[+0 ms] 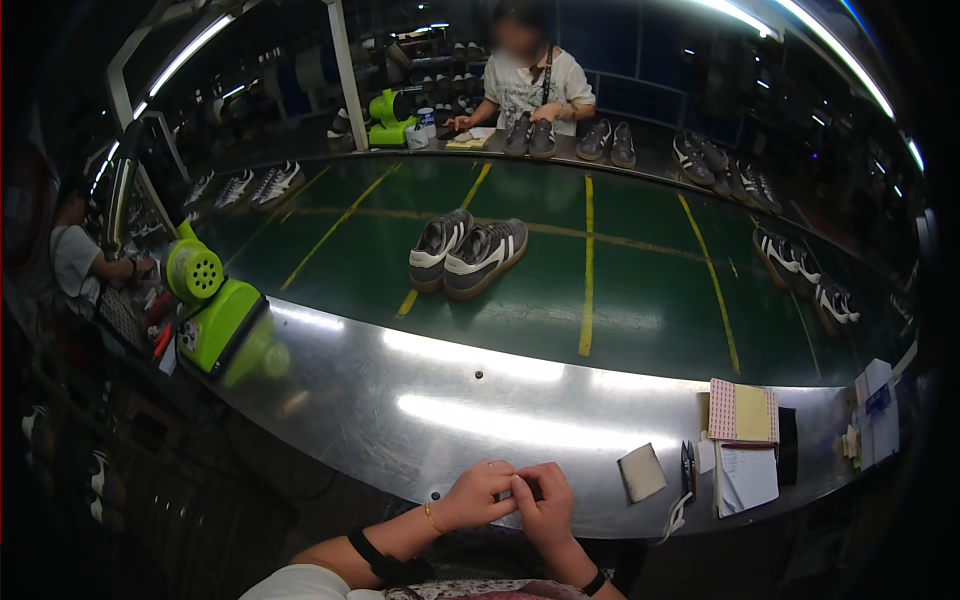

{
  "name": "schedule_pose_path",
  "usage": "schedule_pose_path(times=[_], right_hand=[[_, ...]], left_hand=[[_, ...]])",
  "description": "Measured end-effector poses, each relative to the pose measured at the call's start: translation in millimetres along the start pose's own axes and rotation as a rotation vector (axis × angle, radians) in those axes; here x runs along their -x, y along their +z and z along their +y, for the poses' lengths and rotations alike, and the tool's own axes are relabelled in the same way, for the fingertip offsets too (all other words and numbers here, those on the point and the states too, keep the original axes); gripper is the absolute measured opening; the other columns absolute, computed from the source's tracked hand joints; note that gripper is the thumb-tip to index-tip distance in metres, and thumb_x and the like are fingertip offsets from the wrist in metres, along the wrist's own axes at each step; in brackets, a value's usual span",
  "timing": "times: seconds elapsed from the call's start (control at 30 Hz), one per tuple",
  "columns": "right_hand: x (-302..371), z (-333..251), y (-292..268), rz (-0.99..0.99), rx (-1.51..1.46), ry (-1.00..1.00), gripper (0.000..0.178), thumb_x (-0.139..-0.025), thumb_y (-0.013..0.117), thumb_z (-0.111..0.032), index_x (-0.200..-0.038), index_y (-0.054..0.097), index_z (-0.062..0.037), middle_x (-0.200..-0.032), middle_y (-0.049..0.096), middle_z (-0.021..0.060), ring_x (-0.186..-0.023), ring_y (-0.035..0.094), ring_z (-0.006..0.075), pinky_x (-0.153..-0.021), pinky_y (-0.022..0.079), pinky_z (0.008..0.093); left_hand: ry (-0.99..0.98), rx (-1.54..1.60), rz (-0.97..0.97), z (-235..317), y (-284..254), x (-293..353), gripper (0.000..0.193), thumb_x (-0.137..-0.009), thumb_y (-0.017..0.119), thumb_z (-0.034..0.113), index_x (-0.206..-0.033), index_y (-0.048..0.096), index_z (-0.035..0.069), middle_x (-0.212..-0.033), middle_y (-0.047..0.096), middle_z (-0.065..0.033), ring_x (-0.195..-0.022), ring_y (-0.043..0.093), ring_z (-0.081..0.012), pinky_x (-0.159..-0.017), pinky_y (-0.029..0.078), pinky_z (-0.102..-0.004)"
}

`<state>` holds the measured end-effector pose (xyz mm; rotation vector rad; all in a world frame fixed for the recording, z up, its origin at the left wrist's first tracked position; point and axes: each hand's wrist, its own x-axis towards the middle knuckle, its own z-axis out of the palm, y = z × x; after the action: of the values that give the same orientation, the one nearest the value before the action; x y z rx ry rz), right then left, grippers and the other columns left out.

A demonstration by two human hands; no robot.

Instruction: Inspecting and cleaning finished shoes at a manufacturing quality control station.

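At the near edge of the metal table point(360, 400), my left hand point(476, 496) and my right hand point(545, 500) meet fingertip to fingertip. Both have their fingers curled and pinched together; anything between them is hidden or too small to make out. Beyond them, a pair of dark grey sneakers with white stripes and gum soles, one shoe point(440, 252) beside the other point(487, 257), rests on the green conveyor belt point(640, 290). To the right of my hands lie a pale square pad point(642, 473) and dark thread snips point(688, 468).
A notebook with loose papers point(748, 478) lies at the right, near a white box point(876, 410). A lime-green blower-like machine point(225, 320) stands at the left. More sneakers point(790, 262) ride the belt's right side. Across it, a co-worker point(540, 85) handles another pair point(530, 135).
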<state>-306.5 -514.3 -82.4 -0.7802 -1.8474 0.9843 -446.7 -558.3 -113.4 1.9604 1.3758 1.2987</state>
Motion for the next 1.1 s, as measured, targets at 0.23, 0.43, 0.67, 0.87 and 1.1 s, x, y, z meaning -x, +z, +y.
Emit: schedule_pose_path(times=[0.23,0.43,0.67,0.87,1.1], right_hand=[[-0.2,2.3,2.0,-0.02,0.032,-0.011,0.009,-0.079,0.065,-0.009,-0.084,0.061,-0.0026,-0.078,0.058,0.0116,-0.067,0.058,0.0241,-0.058,0.047,0.0323],[-1.7,3.6,4.9,-0.014,0.019,-0.017,0.009,-0.08,0.065,-0.01,-0.083,0.061,-0.0026,-0.078,0.058,0.0117,-0.067,0.057,0.0249,-0.059,0.047,0.033],[-2.4,5.3,8.6,-0.018,0.023,-0.014,0.009,-0.08,0.065,-0.01,-0.084,0.061,-0.0024,-0.078,0.058,0.0119,-0.068,0.058,0.0249,-0.06,0.047,0.033],[-4.0,4.6,12.0,-0.021,0.033,-0.028,0.009,-0.08,0.065,-0.01,-0.083,0.061,-0.0023,-0.077,0.058,0.0118,-0.068,0.058,0.025,-0.06,0.046,0.0329],[-3.5,4.4,17.2,-0.009,0.017,-0.008,0.009,-0.08,0.063,-0.009,-0.082,0.061,-0.0004,-0.077,0.058,0.0114,-0.068,0.057,0.0229,-0.062,0.045,0.0312]], left_hand=[[-0.024,-0.017,-0.002,2.9,-3.5,-0.3,0.017,-0.075,0.067,0.012,-0.089,0.063,0.003,-0.083,0.061,-0.0092,-0.076,0.059,-0.0276,-0.071,0.045,-0.036],[-0.015,-0.024,-0.002,-0.7,-4.8,0.4,0.018,-0.075,0.067,0.013,-0.089,0.063,0.003,-0.084,0.062,-0.0089,-0.077,0.059,-0.0274,-0.071,0.045,-0.0361],[-0.015,-0.026,-0.001,-3.9,-7.6,0.9,0.016,-0.076,0.066,0.013,-0.089,0.063,0.003,-0.084,0.062,-0.0091,-0.078,0.059,-0.0274,-0.072,0.045,-0.0361],[-0.023,-0.032,-0.012,-7.0,-10.2,2.8,0.016,-0.076,0.066,0.013,-0.089,0.063,0.003,-0.083,0.061,-0.0091,-0.077,0.059,-0.0274,-0.072,0.045,-0.0358],[-0.022,-0.026,0.001,-8.4,-13.1,4.4,0.016,-0.075,0.066,0.013,-0.088,0.063,0.003,-0.083,0.061,-0.0093,-0.076,0.059,-0.0276,-0.072,0.045,-0.0361]])
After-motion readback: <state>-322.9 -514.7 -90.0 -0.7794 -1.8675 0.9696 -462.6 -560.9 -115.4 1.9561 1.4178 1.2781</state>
